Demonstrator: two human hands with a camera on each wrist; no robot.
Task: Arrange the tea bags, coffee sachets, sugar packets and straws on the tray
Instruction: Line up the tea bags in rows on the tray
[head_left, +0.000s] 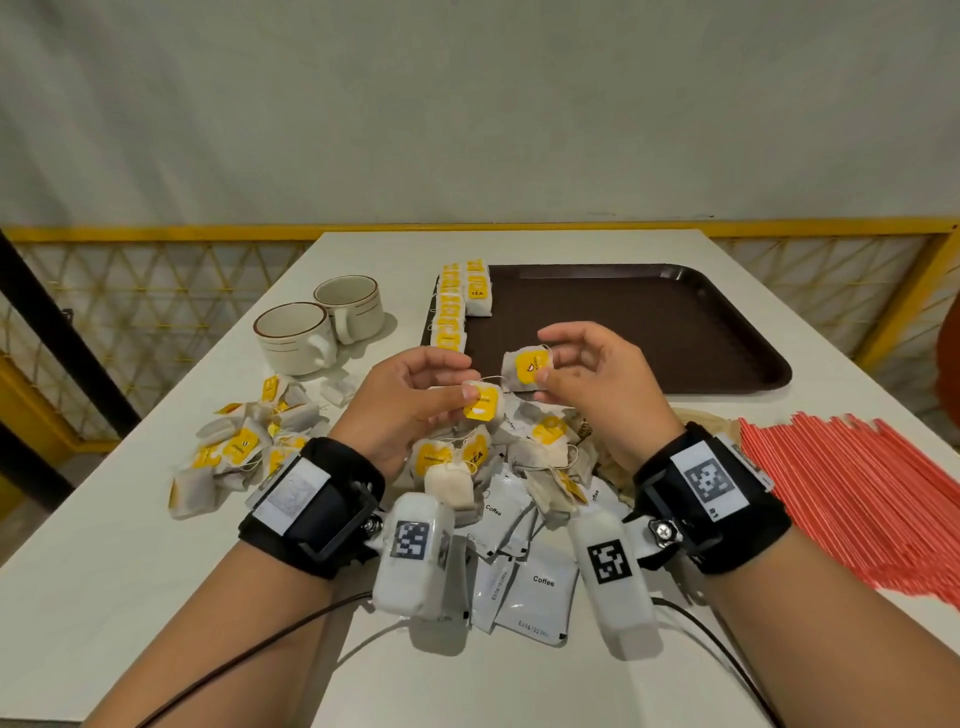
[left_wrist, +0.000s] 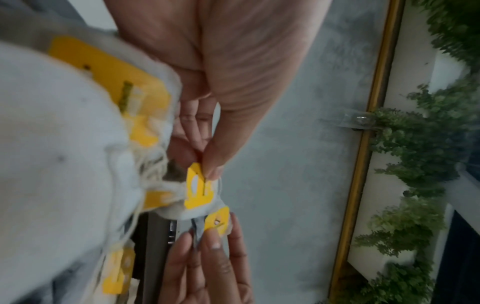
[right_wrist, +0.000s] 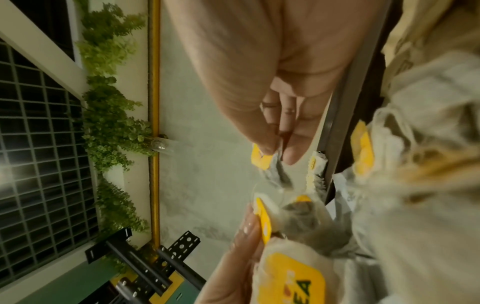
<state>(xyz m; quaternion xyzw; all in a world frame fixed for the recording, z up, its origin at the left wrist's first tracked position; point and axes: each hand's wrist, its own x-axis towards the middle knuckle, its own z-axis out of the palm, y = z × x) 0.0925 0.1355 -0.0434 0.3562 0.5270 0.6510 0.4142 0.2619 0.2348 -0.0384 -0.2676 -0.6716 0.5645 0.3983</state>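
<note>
From the head view, both hands are up over the white table, each with a tea bag. The left hand pinches a tea bag with a yellow tag between thumb and forefinger, the other fingers curled loosely. The right hand pinches a second tea bag at its right edge, fingers bent around it. The two bags hang just beside each other, above the loose pile of tea bags on the table. Nearer the person, white coffee sachets lie fanned under the wrists. The brown tray sits at the far right of the table, and a row of tea bags already lines its left edge. Red straws lie in a broad heap at the right, off the tray. Two cups stand to the left of the tray, with more tea bags scattered in front of them.

Now the left wrist view: thumb and finger of the left hand nip the yellow tag, with the right hand coming in from below, holding its own yellow-tagged bag.

The right wrist view is blurred, but the right hand clearly pinches its bag at the top, and the left hand holds the other bag below.
</note>
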